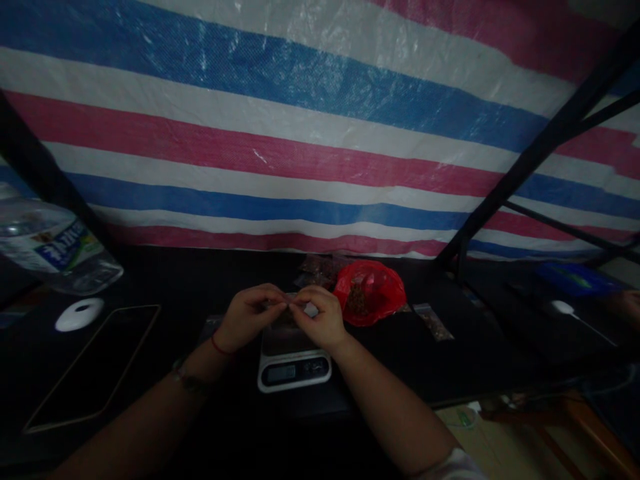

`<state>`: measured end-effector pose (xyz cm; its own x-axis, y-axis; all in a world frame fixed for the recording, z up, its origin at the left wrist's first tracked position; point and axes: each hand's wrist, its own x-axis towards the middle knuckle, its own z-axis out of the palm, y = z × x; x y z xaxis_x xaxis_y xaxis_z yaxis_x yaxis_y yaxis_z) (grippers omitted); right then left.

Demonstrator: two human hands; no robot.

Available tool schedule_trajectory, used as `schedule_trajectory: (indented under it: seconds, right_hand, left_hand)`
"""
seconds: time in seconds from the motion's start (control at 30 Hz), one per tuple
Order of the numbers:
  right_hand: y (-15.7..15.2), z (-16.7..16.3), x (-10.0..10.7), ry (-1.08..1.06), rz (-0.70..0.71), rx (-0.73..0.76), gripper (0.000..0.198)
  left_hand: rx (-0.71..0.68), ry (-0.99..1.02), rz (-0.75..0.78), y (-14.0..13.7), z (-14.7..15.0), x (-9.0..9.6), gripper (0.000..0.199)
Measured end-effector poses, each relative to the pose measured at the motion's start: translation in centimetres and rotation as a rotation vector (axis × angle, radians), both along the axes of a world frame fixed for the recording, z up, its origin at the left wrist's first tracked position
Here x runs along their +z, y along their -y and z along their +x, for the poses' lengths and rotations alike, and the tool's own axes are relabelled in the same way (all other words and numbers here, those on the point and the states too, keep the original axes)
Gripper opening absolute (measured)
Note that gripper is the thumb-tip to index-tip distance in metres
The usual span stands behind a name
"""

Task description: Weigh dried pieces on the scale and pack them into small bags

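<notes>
Between both hands [290, 317], small bag [289, 312].

Makeshift weighing and packing station, dimly lit, in a stall or home workspace.

Striped red, white and blue woven plastic tarpaulin [320, 133] hangs behind the hands as a wall, on a black metal frame [540, 147]. Small grey digital scale [294, 363] sits beneath the hands on a dark table [200, 280]; red plastic bag [370, 292] of brownish bits just right, clear sachet [436, 323] farther right.
</notes>
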<state>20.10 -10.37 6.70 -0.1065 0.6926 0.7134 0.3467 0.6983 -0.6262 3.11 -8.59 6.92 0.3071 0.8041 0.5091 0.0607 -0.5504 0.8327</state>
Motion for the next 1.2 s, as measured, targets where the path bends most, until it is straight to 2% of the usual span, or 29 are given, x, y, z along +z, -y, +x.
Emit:
schedule_trajectory:
  seconds: [0.13, 0.27, 0.37, 0.53, 0.67, 0.73, 0.83, 0.9, 0.97, 1.07, 1.2]
  right_hand:
    - [-0.1, 0.2, -0.1, -0.005, 0.010, 0.001, 0.011]
    - [-0.7, 0.6, 0.4, -0.073, -0.002, -0.004, 0.012]
    - [-0.9, 0.6, 1.8, -0.142, -0.005, -0.024, 0.016]
    - [-0.2, -0.2, 4.9, -0.096, 0.019, -0.005, 0.014]
    - [-1.0, 0.3, 5.9, -0.121, -0.040, -0.121, 0.013]
    - [-2.6, 1.8, 5.8, -0.155, -0.122, -0.227, 0.020]
    - [-5.5, 5.0, 5.4, -0.065, -0.270, -0.390, 0.030]
    - [-6.7, 6.8, 4.9, 0.142, -0.373, -0.467, 0.025]
    - [-6.8, 7.6, 4.3, 0.310, -0.405, -0.522, 0.024]
    - [-5.3, 6.6, 3.5, 0.383, -0.355, -0.499, 0.030]
    - [-1.3, 3.4, 2.7, 0.322, -0.256, -0.265, 0.029]
  left_hand:
    - [0.004, -0.049, 0.064, 0.1, 0.3, 0.7, 0.013]
    - [0.025, -0.151, 0.108, 0.2, -0.1, 2.4, 0.013]
    - [0.111, -0.190, 0.088, 0.4, -1.0, 3.9, 0.016]
    - [0.295, -0.135, 0.021, 0.9, -2.0, 6.1, 0.020]
    - [0.417, -0.160, 0.022, 1.1, -3.6, 7.1, 0.024]
    - [0.531, -0.250, 0.012, 0.9, -5.4, 6.4, 0.029]
    - [0.680, -0.561, -0.111, 0.4, -8.4, 3.5, 0.036]
    - [0.692, -0.848, -0.276, 0.3, -9.7, 0.8, 0.046]
    - [0.664, -1.060, -0.425, 0.3, -10.2, -1.5, 0.063]
    - [0.641, -1.168, -0.464, 0.4, -9.8, -3.4, 0.061]
    - [0.601, -1.075, -0.463, 0.3, -9.5, -3.6, 0.054]
